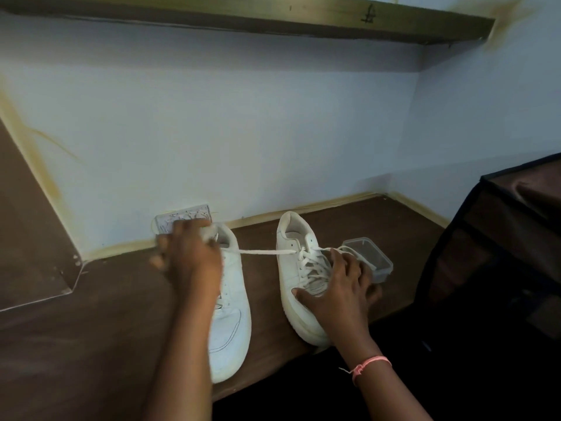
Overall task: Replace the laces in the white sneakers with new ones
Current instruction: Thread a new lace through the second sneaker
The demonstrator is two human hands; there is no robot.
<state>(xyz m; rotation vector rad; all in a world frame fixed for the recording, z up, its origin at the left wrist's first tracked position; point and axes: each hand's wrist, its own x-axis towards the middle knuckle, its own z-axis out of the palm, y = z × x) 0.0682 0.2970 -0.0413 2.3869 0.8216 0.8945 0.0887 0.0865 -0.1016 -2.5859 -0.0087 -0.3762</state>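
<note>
Two white sneakers stand side by side on a brown wooden surface (106,314), toes toward me. The left sneaker (232,314) shows no laces where it is visible. The right sneaker (296,268) is laced with a white lace (264,252). One end of that lace runs taut to the left, where my left hand (191,259) grips it above the left sneaker's heel. My right hand (337,293) rests on the right sneaker's laced front, fingers spread over the eyelets and thumb on its side. A pink string bracelet sits on that wrist.
A clear plastic container (372,258) stands just right of the right sneaker. A small clear box (182,218) leans at the wall behind my left hand. A dark fabric rack (498,253) fills the right side. A shelf (273,16) runs overhead. The wooden surface's front edge is near the sneakers' toes.
</note>
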